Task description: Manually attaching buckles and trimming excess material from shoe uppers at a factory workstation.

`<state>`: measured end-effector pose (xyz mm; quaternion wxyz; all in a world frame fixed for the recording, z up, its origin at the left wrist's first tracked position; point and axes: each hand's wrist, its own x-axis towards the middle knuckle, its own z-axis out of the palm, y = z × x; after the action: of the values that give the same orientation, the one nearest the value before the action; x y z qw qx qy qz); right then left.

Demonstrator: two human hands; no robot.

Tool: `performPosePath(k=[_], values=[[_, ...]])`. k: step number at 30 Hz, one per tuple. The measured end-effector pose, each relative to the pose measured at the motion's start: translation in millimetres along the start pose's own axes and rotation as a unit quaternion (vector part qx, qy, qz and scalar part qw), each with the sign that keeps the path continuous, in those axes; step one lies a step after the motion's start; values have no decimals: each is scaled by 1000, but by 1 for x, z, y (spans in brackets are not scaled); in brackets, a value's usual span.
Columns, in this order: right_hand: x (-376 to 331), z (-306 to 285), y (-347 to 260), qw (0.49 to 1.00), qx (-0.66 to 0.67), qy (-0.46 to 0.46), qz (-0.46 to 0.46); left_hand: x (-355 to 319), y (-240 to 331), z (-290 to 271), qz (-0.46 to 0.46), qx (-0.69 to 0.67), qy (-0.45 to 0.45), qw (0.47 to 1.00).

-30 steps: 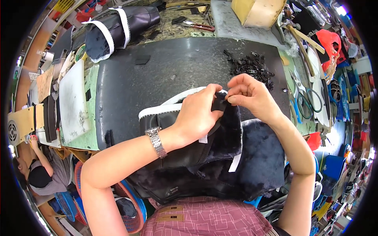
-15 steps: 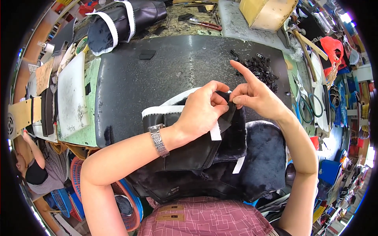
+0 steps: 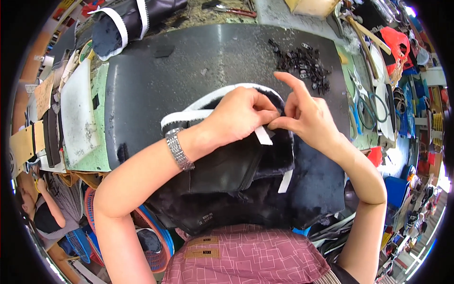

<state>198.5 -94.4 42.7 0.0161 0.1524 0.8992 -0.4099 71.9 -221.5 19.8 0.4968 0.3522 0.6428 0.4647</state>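
A black leather boot shaft (image 3: 220,165) with dark fur lining and white edging tape (image 3: 201,115) lies on more dark fur pieces in front of me. My left hand (image 3: 241,113) is closed, its thumb and forefinger pinching the far right edge of the shaft. A loose white tape end (image 3: 263,136) hangs below those fingers. Just right of them, my right hand (image 3: 305,113) has its thumb against the same spot, its other fingers curled and its forefinger raised. What lies between its fingertips is hidden. Beyond it lies a pile of small black zipper sliders (image 3: 302,61).
Green-handled scissors (image 3: 366,106) and a hammer (image 3: 364,35) lie on the right. Another fur-lined boot shaft (image 3: 106,35) stands at the far left, near red-handled pliers (image 3: 234,10). A person's arm (image 3: 49,199) shows at the left, beyond a pink basket (image 3: 158,260).
The view has tilted, so the bench sits higher in the picture. My right thumb has come closer to my left fingertips, and the dark flap between the hands is now mostly covered.
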Motion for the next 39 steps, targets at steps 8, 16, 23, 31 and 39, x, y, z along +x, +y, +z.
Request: performPosePath(k=[8,16,23,31,39], values=[[-61,-1,-10,925,-158,-9,-346,6,-6,8,28,39,7,999],[-60,15,-13,911,-238,-53,-334,1,-5,16,125,143,33,981],[-34,14,-33,938,-23,63,-340,-40,48,-16,196,116,144,963],[14,28,-59,900,131,44,-414,-106,43,-51,58,101,222,968],[33,24,-94,945,120,-108,-284,-117,29,-69,58,-186,193,962]])
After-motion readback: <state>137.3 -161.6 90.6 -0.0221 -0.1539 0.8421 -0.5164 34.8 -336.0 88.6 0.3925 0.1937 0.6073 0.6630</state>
